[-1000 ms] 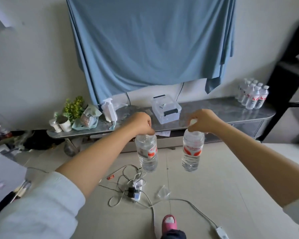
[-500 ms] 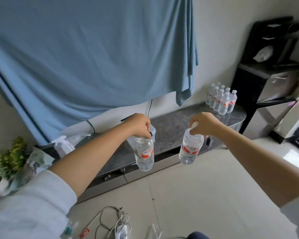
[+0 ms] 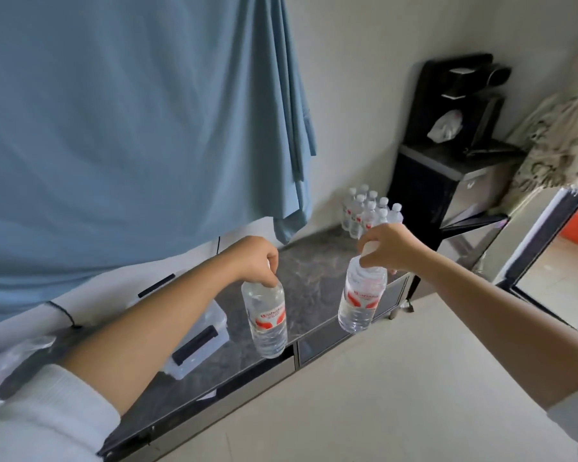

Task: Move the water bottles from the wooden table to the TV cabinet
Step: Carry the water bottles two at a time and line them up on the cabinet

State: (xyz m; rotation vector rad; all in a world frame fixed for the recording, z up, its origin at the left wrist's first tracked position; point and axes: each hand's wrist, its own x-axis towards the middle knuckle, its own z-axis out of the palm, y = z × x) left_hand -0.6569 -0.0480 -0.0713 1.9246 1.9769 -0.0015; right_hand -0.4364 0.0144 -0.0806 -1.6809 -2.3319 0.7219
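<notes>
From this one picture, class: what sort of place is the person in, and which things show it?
Probably a home living room: a low TV cabinet against the wall, a blue cloth hung above it, and a water dispenser in the corner.

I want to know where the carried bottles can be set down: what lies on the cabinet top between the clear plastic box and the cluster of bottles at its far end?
In the head view, the TV cabinet top between the clear plastic box and the bottle cluster shows only bare dark marbled surface.

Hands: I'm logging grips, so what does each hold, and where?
Left hand holds a bottle by its top; right hand holds another bottle by its cap.
</notes>
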